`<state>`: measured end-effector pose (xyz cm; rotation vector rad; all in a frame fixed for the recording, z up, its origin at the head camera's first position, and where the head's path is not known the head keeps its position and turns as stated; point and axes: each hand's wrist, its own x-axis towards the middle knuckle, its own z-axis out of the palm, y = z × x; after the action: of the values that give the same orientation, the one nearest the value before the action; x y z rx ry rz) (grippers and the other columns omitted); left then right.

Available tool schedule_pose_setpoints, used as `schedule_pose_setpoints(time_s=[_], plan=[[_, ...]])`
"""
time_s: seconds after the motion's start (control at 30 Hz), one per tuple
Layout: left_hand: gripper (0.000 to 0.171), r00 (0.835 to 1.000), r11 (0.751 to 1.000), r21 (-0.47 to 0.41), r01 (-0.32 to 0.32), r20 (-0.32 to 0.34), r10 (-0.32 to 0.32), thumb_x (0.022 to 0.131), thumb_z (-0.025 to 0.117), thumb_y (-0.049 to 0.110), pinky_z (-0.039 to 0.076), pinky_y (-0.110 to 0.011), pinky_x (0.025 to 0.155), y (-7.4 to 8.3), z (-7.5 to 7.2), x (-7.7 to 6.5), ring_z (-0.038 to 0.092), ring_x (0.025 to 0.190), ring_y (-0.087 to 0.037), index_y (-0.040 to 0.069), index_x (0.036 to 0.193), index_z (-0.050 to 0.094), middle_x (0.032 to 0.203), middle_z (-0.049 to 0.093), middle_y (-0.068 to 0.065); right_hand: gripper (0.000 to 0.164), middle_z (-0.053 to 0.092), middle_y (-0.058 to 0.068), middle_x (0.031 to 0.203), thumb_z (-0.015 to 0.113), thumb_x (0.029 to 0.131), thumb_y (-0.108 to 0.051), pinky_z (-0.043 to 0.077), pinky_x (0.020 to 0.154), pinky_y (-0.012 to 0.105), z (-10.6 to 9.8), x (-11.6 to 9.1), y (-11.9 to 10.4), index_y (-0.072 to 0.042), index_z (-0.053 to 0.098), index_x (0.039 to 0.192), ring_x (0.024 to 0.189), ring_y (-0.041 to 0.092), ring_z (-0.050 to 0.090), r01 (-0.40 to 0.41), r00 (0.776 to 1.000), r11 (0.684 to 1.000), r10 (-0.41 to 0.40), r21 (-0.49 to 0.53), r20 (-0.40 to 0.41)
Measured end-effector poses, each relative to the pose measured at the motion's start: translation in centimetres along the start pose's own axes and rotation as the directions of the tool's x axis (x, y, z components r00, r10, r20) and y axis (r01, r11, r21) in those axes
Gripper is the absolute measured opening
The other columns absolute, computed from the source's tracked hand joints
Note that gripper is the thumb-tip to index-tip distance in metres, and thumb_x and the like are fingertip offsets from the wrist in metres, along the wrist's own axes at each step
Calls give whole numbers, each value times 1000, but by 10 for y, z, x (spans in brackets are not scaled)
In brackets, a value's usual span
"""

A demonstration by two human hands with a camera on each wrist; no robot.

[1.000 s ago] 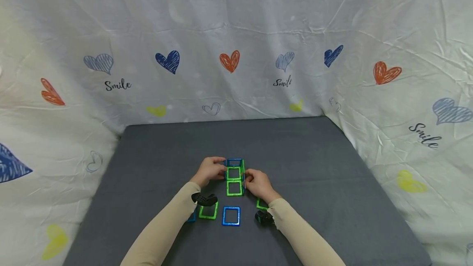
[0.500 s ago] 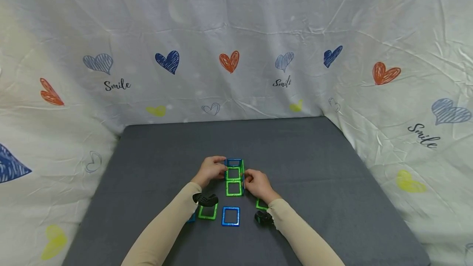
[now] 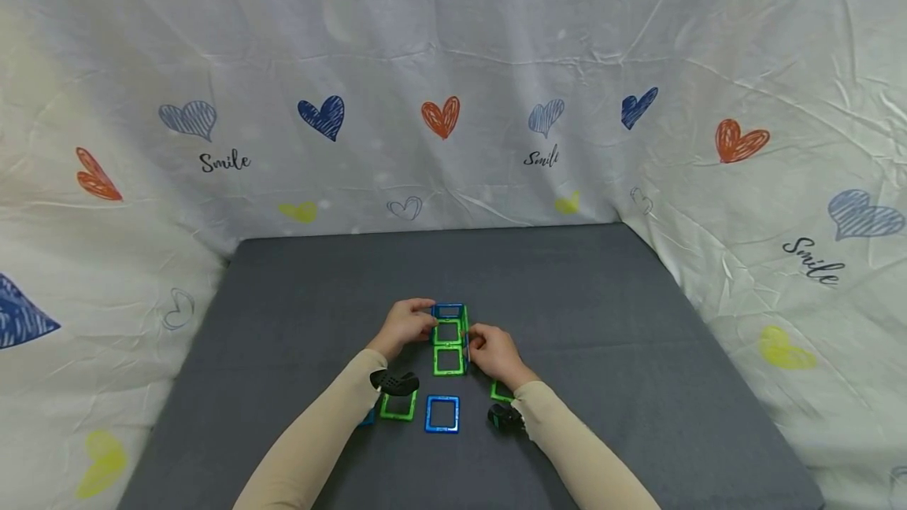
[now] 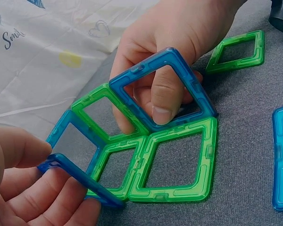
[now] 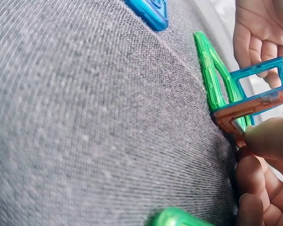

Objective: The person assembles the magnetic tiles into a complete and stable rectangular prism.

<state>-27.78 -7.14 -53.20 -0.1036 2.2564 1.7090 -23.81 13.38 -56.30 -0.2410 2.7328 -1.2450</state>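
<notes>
Several square magnetic tiles stand joined in an open shape mid-table. Two green tiles lie flat in line, the nearer green tile (image 4: 170, 194) at the front. A blue tile (image 4: 60, 126) rises at the far end, and a green tile (image 4: 127, 110) stands on the right side. My left hand (image 3: 404, 329) holds an upright blue tile (image 4: 85, 179) at the left edge, fingers against its outer face. On the right, my right hand (image 3: 496, 351) grips another upright blue tile (image 4: 191, 82) by its lower edge; the thumb shows through its window. Its other fingers are partly hidden.
Loose on the grey table (image 3: 319, 282) nearer me lie a blue tile (image 3: 442, 430) and a green tile (image 3: 398, 417). Another blue tile (image 3: 367, 419) is mostly under the left arm. A green tile (image 3: 501, 397) lies by the right wrist. A printed curtain (image 3: 489, 195) hangs behind.
</notes>
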Motion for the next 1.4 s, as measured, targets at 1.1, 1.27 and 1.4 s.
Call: schedule_pose_setpoints(time_s=[1.1,1.27,1.4], plan=[[42,874,442,763,-473,344,342,82,80,13,54,-44,82,-32,-47,-92,62,96,-25,6,123,70,110,67,-10,25,70,-1,76,58,97,-7,40,53,24,2,0,0,-11,74,116,53,10,50,4,1000,1000,-3,-20,3],[45,811,358,732,-580,478,337,79,82,13,53,-38,79,-39,-35,-104,56,96,-20,11,122,71,115,65,-8,24,70,0,77,59,97,-6,41,54,26,1,-1,-1,-11,74,115,54,11,51,0,1000,1000,0,-16,-4],[45,808,363,723,-587,503,306,79,83,11,52,-36,77,-41,-29,-106,55,96,-19,13,123,72,116,64,-7,23,70,0,78,60,97,-7,42,55,25,1,0,-1,-11,74,114,55,10,52,-3,1000,1000,3,-23,-13]])
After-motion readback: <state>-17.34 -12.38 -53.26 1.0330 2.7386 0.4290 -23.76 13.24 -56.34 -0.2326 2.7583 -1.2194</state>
